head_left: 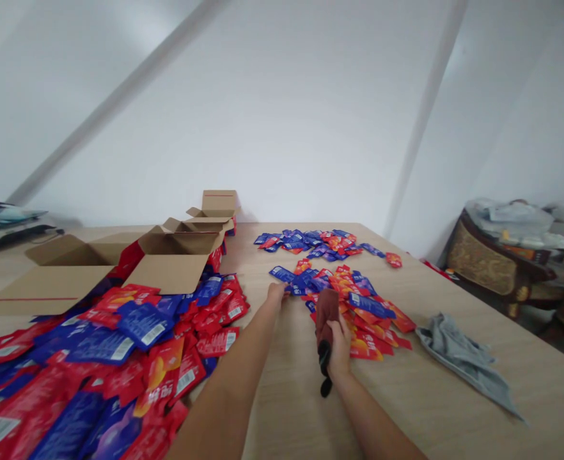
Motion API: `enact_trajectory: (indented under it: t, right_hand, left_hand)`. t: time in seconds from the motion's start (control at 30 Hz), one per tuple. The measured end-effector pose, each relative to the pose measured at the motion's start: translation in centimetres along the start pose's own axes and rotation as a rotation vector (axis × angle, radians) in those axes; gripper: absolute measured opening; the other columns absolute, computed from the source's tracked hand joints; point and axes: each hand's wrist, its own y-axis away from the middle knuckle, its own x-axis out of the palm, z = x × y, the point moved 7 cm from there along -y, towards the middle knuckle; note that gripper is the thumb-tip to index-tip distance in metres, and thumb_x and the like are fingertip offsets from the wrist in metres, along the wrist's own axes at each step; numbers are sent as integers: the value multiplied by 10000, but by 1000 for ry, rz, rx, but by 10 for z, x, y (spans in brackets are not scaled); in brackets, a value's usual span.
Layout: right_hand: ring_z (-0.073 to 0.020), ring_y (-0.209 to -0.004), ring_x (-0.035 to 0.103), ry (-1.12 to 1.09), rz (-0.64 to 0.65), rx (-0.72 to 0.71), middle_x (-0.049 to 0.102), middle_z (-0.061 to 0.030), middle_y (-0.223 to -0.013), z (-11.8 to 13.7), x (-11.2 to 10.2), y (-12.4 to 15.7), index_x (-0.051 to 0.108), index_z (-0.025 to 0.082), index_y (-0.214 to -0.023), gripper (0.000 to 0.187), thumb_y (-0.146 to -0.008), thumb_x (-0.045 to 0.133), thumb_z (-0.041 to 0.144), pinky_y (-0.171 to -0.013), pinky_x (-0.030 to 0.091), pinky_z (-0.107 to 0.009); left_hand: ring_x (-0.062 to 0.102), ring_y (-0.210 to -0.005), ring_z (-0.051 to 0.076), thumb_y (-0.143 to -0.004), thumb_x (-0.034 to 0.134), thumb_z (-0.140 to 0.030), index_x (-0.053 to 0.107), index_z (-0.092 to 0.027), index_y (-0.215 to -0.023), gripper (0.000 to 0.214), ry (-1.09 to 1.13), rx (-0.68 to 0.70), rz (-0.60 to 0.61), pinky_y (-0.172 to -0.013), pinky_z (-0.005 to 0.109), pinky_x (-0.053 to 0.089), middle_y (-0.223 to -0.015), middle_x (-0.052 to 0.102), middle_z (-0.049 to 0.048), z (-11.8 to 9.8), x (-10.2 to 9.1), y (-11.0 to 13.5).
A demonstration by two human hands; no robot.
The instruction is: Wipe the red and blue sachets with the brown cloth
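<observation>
My right hand (341, 345) is wrapped round a brown, cloth-like bundle with black ends (327, 310), held over the near side of a pile of red and blue packets (366, 306). What kind of thing the bundle is does not show clearly. Further left, my left hand (277, 294) reaches to the left edge of the same pile, beside a blue packet (282, 274). Its fingertips point away from me and are mostly hidden, so I cannot make out whether they grip a packet.
A large heap of red and blue packets (138, 348) covers the left side. Open cardboard boxes (171, 271) stand behind it. Another packet pile (305, 243) lies further back. A grey cloth (459, 351) lies at right; beyond the table is a patterned chair (478, 259) holding bags.
</observation>
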Motion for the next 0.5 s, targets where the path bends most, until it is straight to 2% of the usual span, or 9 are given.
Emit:
enact_trajectory:
  t: [0.13, 0.23, 0.3, 0.37, 0.43, 0.5]
  right_hand:
    - [-178, -907, 577, -42, 47, 22, 644, -17, -961, -5, 4, 0, 611, 184, -1035, 396, -697, 495, 356, -797, 446, -280]
    - [-180, -938, 566, 13, 35, -2, 634, -25, -988, -4, 0, -2, 607, 183, -1043, 393, -715, 482, 360, -828, 436, -290]
    - [-188, -988, 548, 93, 41, -51, 623, -32, -1021, 2, -1, -2, 595, 188, -1075, 404, -738, 452, 360, -855, 425, -305]
    - [-197, -1055, 514, 188, 98, -135, 599, -41, -1081, 13, 4, 3, 561, 200, -1141, 424, -772, 408, 345, -893, 408, -333]
    - [-201, -1120, 468, 309, 231, -264, 557, -56, -1159, 29, 21, 19, 515, 209, -1206, 439, -800, 380, 308, -938, 380, -359]
    - [-198, -1160, 425, 471, 444, -428, 504, -65, -1233, 45, 47, 49, 459, 221, -1270, 465, -814, 381, 259, -972, 353, -364]
  left_hand:
    - [458, -340, 106, -702, 631, -124, 569, -115, -636, 90, -91, -40, 23, -430, 218, 377, -365, 460, -24, 17, 10, 5]
    - [454, -322, 103, -737, 586, -152, 568, -114, -613, 131, -120, -69, 75, -397, 204, 362, -360, 473, -9, 32, 0, 27]
    - [486, -336, 110, -748, 565, -173, 572, -108, -637, 129, -119, -84, 112, -390, 203, 377, -401, 525, 16, 41, -20, 48]
    - [519, -352, 124, -757, 547, -196, 567, -104, -676, 125, -111, -99, 132, -382, 212, 395, -455, 575, 44, 50, -46, 71]
    - [530, -349, 132, -784, 522, -248, 554, -110, -710, 159, -96, -95, 157, -367, 217, 400, -486, 600, 58, 58, -72, 94]
    - [519, -328, 129, -807, 502, -314, 541, -124, -715, 215, -102, -61, 181, -345, 209, 384, -478, 598, 53, 65, -93, 112]
